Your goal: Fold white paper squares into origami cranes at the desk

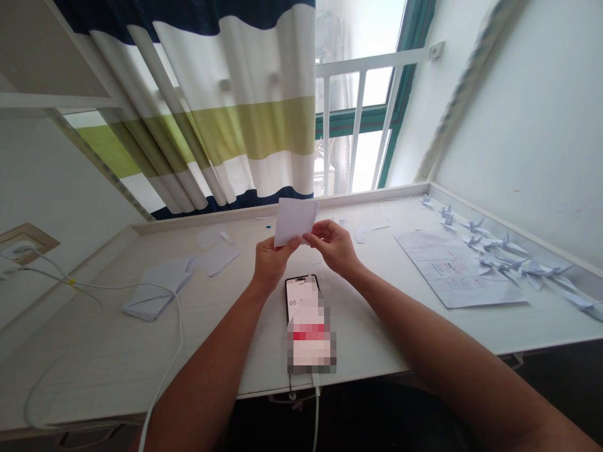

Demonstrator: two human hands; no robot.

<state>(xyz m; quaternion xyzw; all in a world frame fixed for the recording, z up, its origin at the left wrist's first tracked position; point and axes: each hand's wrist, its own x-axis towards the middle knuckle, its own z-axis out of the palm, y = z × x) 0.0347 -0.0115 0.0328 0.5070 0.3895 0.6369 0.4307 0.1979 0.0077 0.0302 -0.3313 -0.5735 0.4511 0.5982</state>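
Note:
A white sheet of paper (296, 220), roughly square, is held up above the desk at the middle of the view. My left hand (274, 258) pinches its lower left part, thumb in front and fingers hidden behind. At the lower right corner, the thumb and index finger of my right hand (334, 243) close on the paper's edge, the other fingers curled. Below both hands lies a phone (301, 292) showing a timer, its lower part blurred out.
Folded papers (157, 289) and loose sheets (217, 258) lie at left, paper scraps (370, 231) behind my right hand. A written sheet (452, 270) and several folded paper cranes (499, 251) occupy the right side. A white cable (179, 326) crosses the left; a curtain (264, 125) hangs behind.

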